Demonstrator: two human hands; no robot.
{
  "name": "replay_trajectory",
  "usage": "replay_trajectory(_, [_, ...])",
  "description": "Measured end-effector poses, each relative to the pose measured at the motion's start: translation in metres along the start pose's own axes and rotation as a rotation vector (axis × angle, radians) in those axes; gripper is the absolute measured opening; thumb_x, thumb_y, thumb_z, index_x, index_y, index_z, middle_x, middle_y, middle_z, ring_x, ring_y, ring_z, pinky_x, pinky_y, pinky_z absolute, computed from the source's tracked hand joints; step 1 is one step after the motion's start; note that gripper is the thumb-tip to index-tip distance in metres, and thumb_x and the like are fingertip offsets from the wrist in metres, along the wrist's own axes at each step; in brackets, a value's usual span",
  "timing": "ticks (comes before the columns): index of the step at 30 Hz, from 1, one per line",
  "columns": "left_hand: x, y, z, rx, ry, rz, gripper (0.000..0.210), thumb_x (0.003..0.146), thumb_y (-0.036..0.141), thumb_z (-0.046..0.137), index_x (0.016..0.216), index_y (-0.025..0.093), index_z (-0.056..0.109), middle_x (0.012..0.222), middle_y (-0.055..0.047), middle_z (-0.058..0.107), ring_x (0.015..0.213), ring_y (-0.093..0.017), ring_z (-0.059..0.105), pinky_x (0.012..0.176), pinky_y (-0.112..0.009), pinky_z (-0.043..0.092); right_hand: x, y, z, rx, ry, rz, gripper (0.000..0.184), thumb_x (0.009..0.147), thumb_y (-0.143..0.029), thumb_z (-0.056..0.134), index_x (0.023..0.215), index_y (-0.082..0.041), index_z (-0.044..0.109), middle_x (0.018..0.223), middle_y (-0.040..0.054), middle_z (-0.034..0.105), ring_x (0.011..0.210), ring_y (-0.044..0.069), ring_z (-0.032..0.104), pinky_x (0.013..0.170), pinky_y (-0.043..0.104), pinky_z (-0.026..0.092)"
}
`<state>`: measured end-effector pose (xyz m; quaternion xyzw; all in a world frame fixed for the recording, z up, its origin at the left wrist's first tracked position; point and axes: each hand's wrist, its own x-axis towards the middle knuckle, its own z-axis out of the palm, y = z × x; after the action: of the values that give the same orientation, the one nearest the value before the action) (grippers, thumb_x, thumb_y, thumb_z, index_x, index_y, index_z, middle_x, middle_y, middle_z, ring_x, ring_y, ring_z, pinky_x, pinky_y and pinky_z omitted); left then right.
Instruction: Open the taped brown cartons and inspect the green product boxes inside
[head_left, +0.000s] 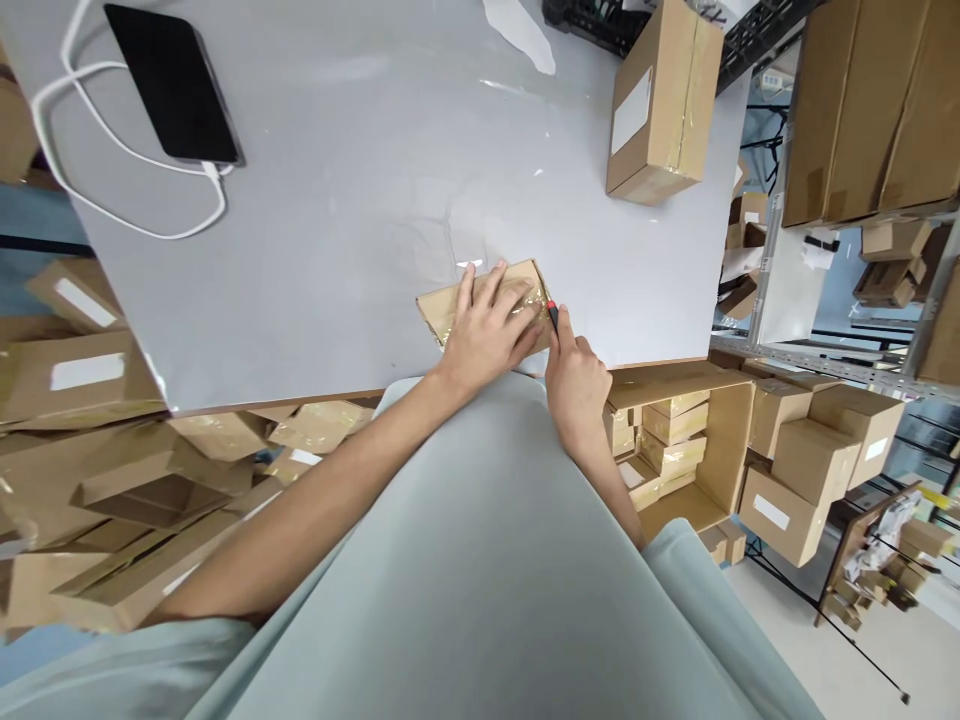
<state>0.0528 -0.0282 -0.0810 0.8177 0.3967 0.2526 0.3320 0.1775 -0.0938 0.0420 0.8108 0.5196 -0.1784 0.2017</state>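
Note:
A small flat cardboard box (437, 303) with shiny clear tape lies near the table's front edge, slightly tilted to the view. My left hand (486, 335) rests on top of it with fingers spread and stretched out, covering much of its middle. In my right hand (576, 385) is a black and red box cutter (553, 314), its handle mostly hidden by my closed fingers. The cutter's red end touches or nearly touches the box's right edge; the blade cannot be made out.
The grey-white table (322, 230) bears a black phone (176, 85) on a white cable (150, 235), and a taped carton (660, 105) at the back right. Beside my right arm stands an open large box (727, 440) holding small boxes. Cartons (90, 380) pile up at left.

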Motion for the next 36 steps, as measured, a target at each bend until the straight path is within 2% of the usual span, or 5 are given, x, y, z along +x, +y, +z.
replay_trajectory(7, [0.001, 0.008, 0.002, 0.018, -0.039, 0.008, 0.023, 0.114, 0.038, 0.059, 0.123, 0.030, 0.078, 0.153, -0.012, 0.072, 0.169, -0.042, 0.045, 0.139, -0.083, 0.018, -0.018, 0.007, -0.021, -0.068, -0.129, 0.049, 0.060, 0.123, -0.034, 0.037, 0.181, -0.023, 0.036, 0.102, 0.0156, 0.084, 0.091, 0.027, 0.085, 0.078, 0.033, 0.063])
replay_trajectory(19, [-0.002, 0.001, 0.006, 0.057, -0.016, 0.032, 0.021, 0.113, 0.038, 0.058, 0.118, 0.030, 0.077, 0.153, -0.010, 0.072, 0.169, -0.040, 0.045, 0.141, -0.080, 0.017, -0.046, 0.021, -0.008, 0.010, -0.193, 0.097, 0.056, 0.123, -0.031, 0.042, 0.178, -0.021, 0.040, 0.102, 0.0141, 0.087, 0.091, 0.026, 0.085, 0.080, 0.031, 0.061])
replay_trajectory(24, [-0.008, -0.013, -0.006, 0.056, -0.036, 0.039, 0.029, 0.112, 0.046, 0.059, 0.130, 0.030, 0.074, 0.157, -0.012, 0.069, 0.168, -0.040, 0.047, 0.141, -0.078, 0.020, -0.058, 0.054, -0.016, 0.311, -0.059, 0.044, 0.052, 0.121, -0.042, 0.047, 0.169, -0.026, 0.056, 0.109, 0.0108, 0.088, 0.091, 0.026, 0.084, 0.081, 0.030, 0.059])
replay_trajectory(30, [-0.064, -0.059, -0.041, 0.100, 0.084, -0.059, 0.070, 0.105, 0.064, 0.062, 0.164, 0.028, 0.054, 0.171, -0.023, 0.053, 0.167, -0.046, 0.046, 0.137, -0.075, 0.029, 0.035, 0.079, 0.072, 0.989, 0.014, 0.091, 0.060, 0.105, -0.070, 0.058, 0.105, -0.013, 0.078, 0.086, 0.0098, 0.081, 0.074, 0.022, 0.073, 0.070, 0.029, 0.057])
replay_trajectory(36, [-0.143, -0.099, -0.088, 0.168, 0.131, -0.279, 0.084, 0.101, 0.080, 0.055, 0.168, 0.030, 0.056, 0.173, -0.026, 0.046, 0.165, -0.049, 0.042, 0.130, -0.075, 0.036, 0.108, 0.022, 0.141, 1.304, -0.187, 0.017, 0.055, 0.088, -0.071, 0.073, 0.100, -0.017, 0.074, 0.087, 0.0050, 0.075, 0.079, 0.019, 0.068, 0.073, 0.030, 0.059])
